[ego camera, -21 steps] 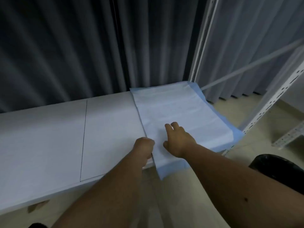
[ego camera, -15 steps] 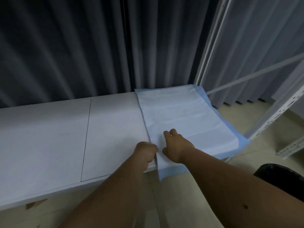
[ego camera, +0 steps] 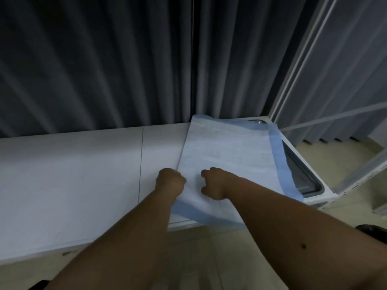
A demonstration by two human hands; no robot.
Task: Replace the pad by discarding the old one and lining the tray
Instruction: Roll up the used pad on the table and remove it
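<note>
With our left hand and right hand both fisted on the near edge of the pad at frame centre, half off the tray at right, we risk tearing it or dragging it crooked.

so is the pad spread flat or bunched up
Mostly spread flat: the pad lies open, both hands gripping its near part, tray showing at right.

A storeroom-like room: dark curtains, white slotted metal shelving, tiled floor.
</note>
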